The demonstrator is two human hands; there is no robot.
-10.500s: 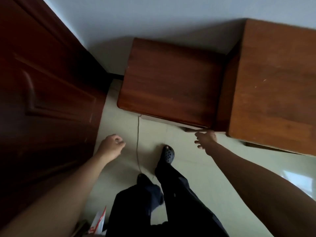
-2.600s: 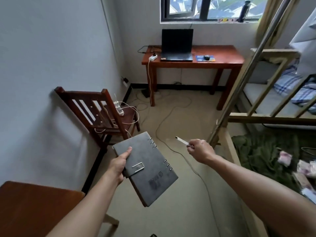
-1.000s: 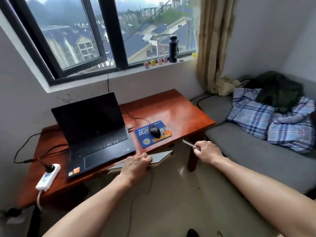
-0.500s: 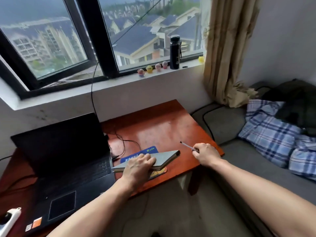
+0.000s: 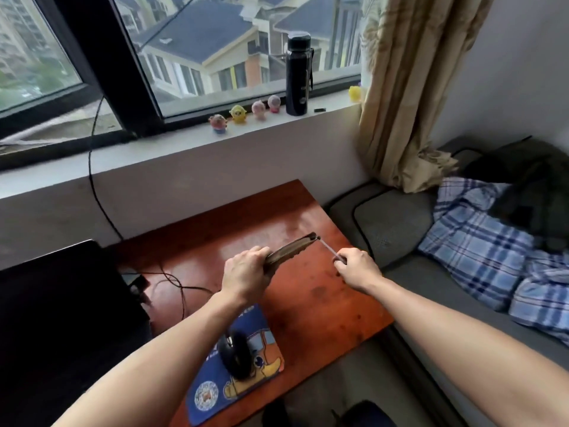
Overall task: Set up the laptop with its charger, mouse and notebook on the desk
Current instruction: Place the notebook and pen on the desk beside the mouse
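My left hand (image 5: 244, 274) grips the grey notebook (image 5: 291, 250) by its near end and holds it edge-on, just above the right part of the red-brown desk (image 5: 323, 297). My right hand (image 5: 357, 268) pinches a thin pen (image 5: 328, 249) whose tip points at the notebook's far corner. The open black laptop (image 5: 61, 318) fills the left of the desk. A black mouse (image 5: 235, 354) rests on a blue mouse pad (image 5: 237, 368) near the front edge, partly behind my left forearm. Black cables (image 5: 172, 280) lie beside the laptop.
A windowsill behind the desk carries a dark bottle (image 5: 298, 73) and several small toy figures (image 5: 238, 114). A beige curtain (image 5: 409, 87) hangs at the right. A grey bed with a blue plaid blanket (image 5: 480, 241) adjoins the desk's right side.
I have stepped closer to the desk. Both hands moved forward over its right half, carrying the notebook past the mouse pad, which now lies uncovered under my left forearm.
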